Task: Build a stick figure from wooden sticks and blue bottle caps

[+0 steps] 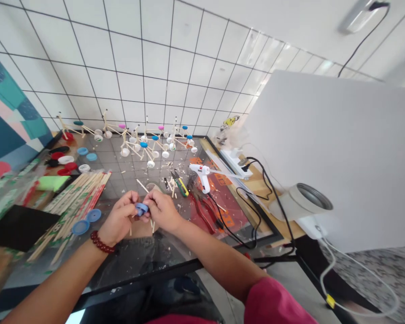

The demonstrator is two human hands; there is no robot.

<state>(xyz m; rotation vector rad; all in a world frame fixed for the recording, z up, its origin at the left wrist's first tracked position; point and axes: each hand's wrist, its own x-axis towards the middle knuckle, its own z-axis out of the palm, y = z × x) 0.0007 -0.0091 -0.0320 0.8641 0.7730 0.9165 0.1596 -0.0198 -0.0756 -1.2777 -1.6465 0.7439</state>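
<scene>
Behind, we have stick-and-cap models [155, 138] standing, seemingly built; over table [118, 264], our left hand [119, 217] and right hand [164, 210] pinch blue cap piece [141, 208], likely unfinished; loose wooden sticks [77, 198] left over

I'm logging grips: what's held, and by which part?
A blue cap, held at its edges by the left hand and right hand; I can't tell whether the stick beside them is held too.

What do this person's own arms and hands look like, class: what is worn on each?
The left hand is gloveless, with a dark red beaded bracelet at its wrist. The right hand is gloveless too; a plain deep-pink sleeve covers that upper arm.
</scene>
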